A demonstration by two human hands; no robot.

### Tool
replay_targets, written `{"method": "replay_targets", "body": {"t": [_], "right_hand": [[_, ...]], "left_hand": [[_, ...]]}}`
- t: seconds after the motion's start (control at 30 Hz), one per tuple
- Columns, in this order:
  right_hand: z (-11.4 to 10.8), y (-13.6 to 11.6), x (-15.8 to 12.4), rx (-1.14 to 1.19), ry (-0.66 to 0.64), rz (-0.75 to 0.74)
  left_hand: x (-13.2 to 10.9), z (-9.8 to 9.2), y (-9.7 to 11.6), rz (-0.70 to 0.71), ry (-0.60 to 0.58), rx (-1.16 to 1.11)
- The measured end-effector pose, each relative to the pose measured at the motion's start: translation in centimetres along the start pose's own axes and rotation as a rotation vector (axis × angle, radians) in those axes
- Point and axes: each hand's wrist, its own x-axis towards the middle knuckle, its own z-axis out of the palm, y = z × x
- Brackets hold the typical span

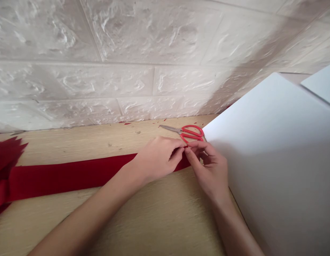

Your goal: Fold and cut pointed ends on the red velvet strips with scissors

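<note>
Head view.

Left hand [159, 156]: yours, back of the hand up, wrist bent over the strip, thumb and forefinger pinched on its upper edge; forearm running in from the lower left, crossing above the cloth.

Right hand [213, 167]: yours, thumb side showing, thumb and forefinger pinched on the same edge, remaining fingers curled; forearm rising from the lower right. Fingertips of the two hands nearly meet.

Red strip [74, 174]: laid lengthwise on the wooden tabletop [154, 220], its right end at your fingers, its left end by a heap of red fabric [4, 160] with jagged ends.

Scissors [179, 131]: red-handled, flat on the wood just beyond your fingertips, blades pointing left.

Edges: textured wall [127, 42] along the far side; white panel [282, 170] slanting up close beside your right hand and forearm, the tightest side.

Room: wood surface between your forearms and toward you; a narrower band between strip and wall, small red scraps [127, 123] along it.
</note>
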Motion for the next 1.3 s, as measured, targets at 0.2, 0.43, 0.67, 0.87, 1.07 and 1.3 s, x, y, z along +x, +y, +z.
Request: {"method": "replay_targets", "body": {"t": [0.2, 0.43, 0.67, 0.87, 1.07, 1.3], "right_hand": [[-0.4, -0.1, 0.2, -0.033, -0.033, 0.014], [-0.5, -0.1, 0.1, -0.054, -0.001, 0.036], [-0.5, 0.0, 0.1, -0.049, -0.014, 0.017], [-2.9, 0.0, 0.9, -0.102, -0.026, 0.109], [-3.7, 0.4, 1.4, -0.02, -0.436, 0.294], [-3.5, 0.1, 1.2, 0.176, -0.464, 0.414]], "left_hand": [[0.1, 0.3, -0.2, 0.009, -0.007, 0.014], [0.2, 0.4, -0.1, -0.006, -0.016, 0.025], [0.1, 0.6, -0.5, -0.001, -0.01, 0.084], [0.1, -0.2, -0.4, 0.073, 0.09, 0.021], [-0.1, -0.6, -0.3, 0.111, 0.103, -0.011], [-0.3, 0.0, -0.3, 0.247, 0.167, 0.053]]}}
